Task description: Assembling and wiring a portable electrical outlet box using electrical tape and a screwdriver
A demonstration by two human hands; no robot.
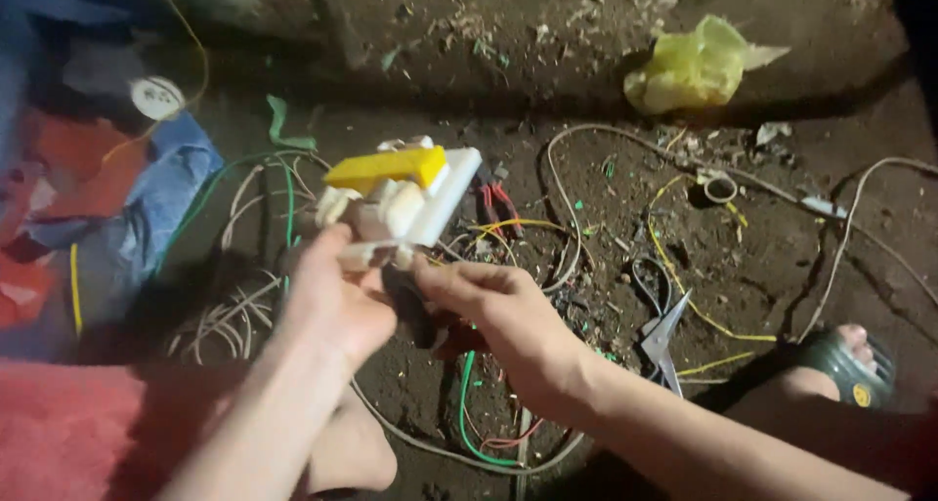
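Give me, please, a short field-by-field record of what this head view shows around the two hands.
Setting: dirt ground strewn with wire offcuts, lit from above
Left hand: grips the white electrical fitting from below
Fitting: white plastic, with a yellow piece on top
Right hand: fingers at the fitting's lower edge, over a dark tool whose kind I cannot tell
Nearby: scissors on the ground, yellow plastic bag, green wire, tape roll
Foot: sandalled foot at right
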